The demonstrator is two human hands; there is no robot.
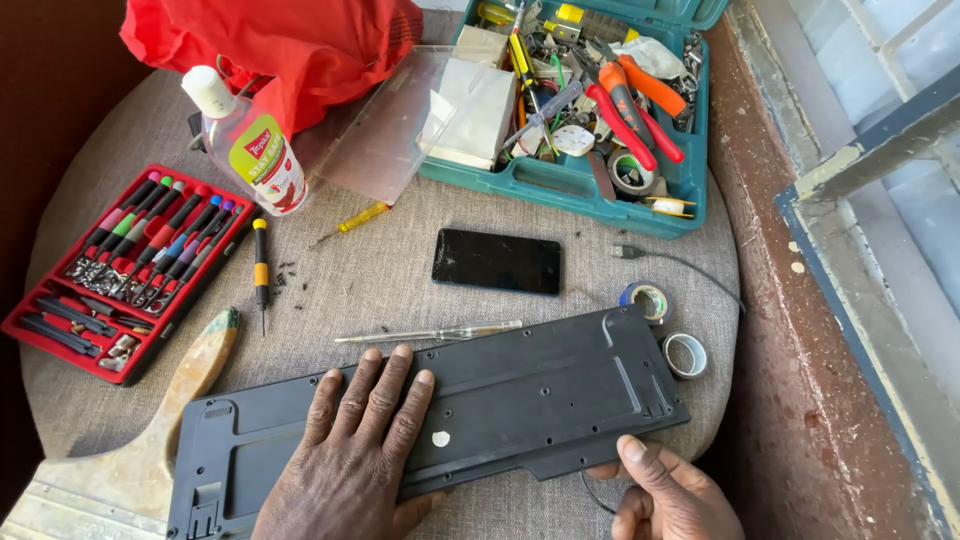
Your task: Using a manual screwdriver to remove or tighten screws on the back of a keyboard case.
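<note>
A long black plastic keyboard (520, 400) lies face down, its screw-holed back panel up, slightly tilted along the near edge of the grey cloth-covered bench (380, 270), a thin cable trailing beneath.

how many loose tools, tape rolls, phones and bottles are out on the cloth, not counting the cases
Screwdrivers: 3 — black, yellow, clear
Tape rolls: 2 —
Phone: 1
Bottle: 1
Total: 7
</note>
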